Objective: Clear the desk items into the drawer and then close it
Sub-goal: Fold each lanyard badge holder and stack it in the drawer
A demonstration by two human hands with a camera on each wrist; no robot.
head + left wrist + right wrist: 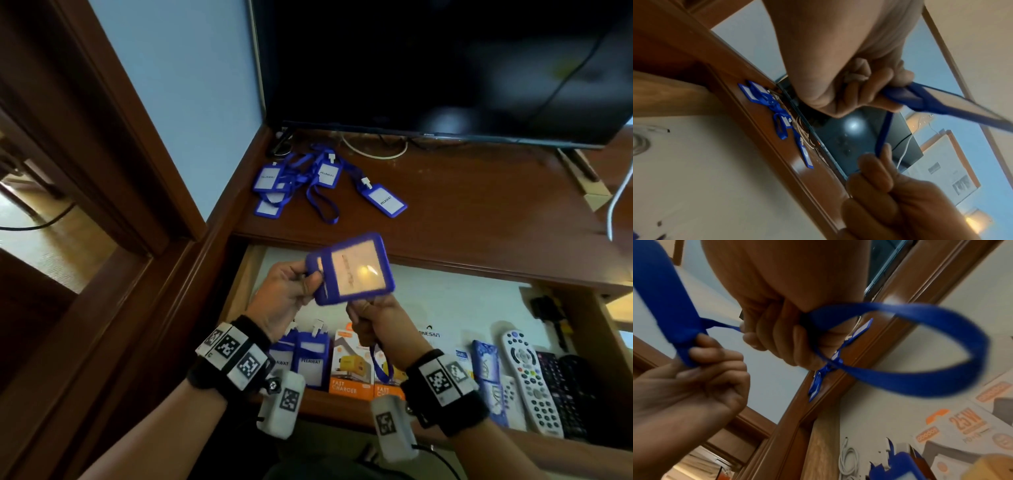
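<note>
Over the open drawer (455,301) I hold a blue badge holder (352,270) in the air, tilted, its clear window catching light. My left hand (308,284) pinches its top edge between thumb and curled fingers. My right hand (363,315), just below it, is fisted round the badge's blue lanyard (381,365), and a loop hangs under the fist. In the right wrist view that lanyard loop (920,353) sticks out of the fist. Several more blue badge holders (301,178) lie tangled at the desk's back left, and one badge (382,199) lies apart.
The drawer holds two blue badges (308,359), orange charger boxes (349,373), a white remote (529,373) and black remotes (561,387). A dark TV (445,68) stands at the back of the brown desk (479,205), with cables beneath it. A wooden door frame (102,171) is at left.
</note>
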